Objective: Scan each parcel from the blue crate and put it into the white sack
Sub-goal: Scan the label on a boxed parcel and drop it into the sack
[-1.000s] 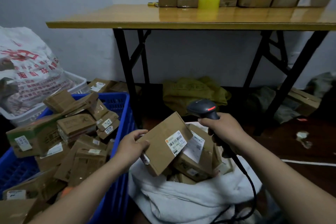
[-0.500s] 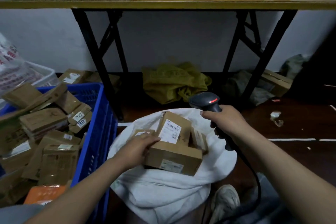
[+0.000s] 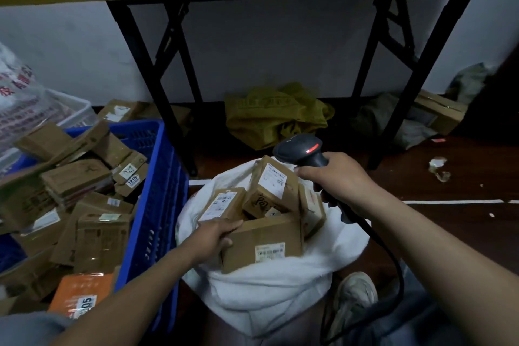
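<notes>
The parcel [image 3: 264, 241] lies in the mouth of the sack [image 3: 266, 298], in the lower middle of the frame. It rests on top of the other boxes [image 3: 271, 188] there, with its label toward the camera. The left hand [image 3: 214, 236] holds it by the upper left corner: the fingers lie over the top edge and the thumb presses the front face. The right hand [image 3: 341, 181] is closed around the handle of the scanner [image 3: 302, 149], right of centre, above the far rim of the sack.

The step in hand seems to be the setting down of this parcel. To do it well, the person should let it settle flat before opening the fingers. It sits high, near the front rim, and the soft cloth gives no firm wall, so a tilted box could slide out to the floor. A small push toward the far side, against the boxes, would make it safer. The scanner is better held aside, so that its cable [image 3: 393, 256], which runs beside the right side of the sack, is not caught under a parcel. Then the left hand has only a short way to the crate [image 3: 157, 191], at the left of the frame, where a pile [image 3: 78, 185] waits. A parcel with its label upward is the easiest to take next.
</notes>
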